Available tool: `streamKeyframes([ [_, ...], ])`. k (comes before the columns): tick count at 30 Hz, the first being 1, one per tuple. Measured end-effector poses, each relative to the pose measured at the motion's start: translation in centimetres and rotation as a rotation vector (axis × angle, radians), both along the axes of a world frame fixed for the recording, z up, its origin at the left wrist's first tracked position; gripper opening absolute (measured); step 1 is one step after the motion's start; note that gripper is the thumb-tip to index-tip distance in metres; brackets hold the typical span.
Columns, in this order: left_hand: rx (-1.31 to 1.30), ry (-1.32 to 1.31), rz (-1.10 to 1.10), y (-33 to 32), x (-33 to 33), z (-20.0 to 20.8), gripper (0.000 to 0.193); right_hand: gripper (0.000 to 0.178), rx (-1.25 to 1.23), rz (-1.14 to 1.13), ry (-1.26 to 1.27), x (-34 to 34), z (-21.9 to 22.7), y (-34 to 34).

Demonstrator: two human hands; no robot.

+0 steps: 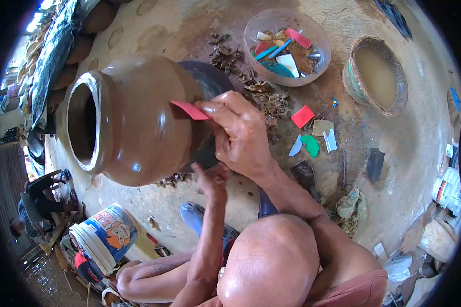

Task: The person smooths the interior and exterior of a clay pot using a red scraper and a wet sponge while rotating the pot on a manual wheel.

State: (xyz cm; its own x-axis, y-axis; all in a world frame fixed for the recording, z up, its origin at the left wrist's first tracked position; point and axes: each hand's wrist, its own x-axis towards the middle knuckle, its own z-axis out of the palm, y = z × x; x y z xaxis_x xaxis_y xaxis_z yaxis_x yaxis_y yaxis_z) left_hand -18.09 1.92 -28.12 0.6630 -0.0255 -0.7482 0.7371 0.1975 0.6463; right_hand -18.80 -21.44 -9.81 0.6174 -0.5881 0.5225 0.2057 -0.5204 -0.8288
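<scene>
A large wet brown clay pot [153,123] with a wide rim appears at the left, its mouth toward the left of the view. My right hand [238,130] pinches a small red flat scraper [190,110], whose edge lies against the pot's smooth, shiny wall. My left hand [212,180] is low beside the pot's underside, thumb apart from the fingers, with nothing seen in it. Whether it touches the clay I cannot tell. Behind the pot shows part of a dark rounded support [210,77].
A clear bowl [251,30] holds several coloured scrapers. Right of it stands a tub [351,77] of murky water. On the floor lie clay scraps [274,102], a red piece [302,116] and a green piece [311,146]. A white-blue bucket [105,238] stands lower left; another person [41,199] sits beyond.
</scene>
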Motion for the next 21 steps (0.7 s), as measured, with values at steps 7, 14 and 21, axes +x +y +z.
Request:
streamKeyframes([
  [7, -0.037, -0.106, -0.105, 1.9, 8.1, 4.5, 0.072, 0.041, 0.011, -0.038, -0.066, 0.2, -0.4, -0.2],
  [14, -0.106, -0.022, 0.039, -1.7, -0.5, 1.0, 0.080, 0.043, 0.019, -0.021, -0.038, 0.3, -0.2, 0.8],
  [21, -0.001, -0.127, 0.053, 2.4, 8.8, 3.4, 0.062, 0.061, -0.112, 0.004, 0.011, 0.5, 0.2, -1.3],
])
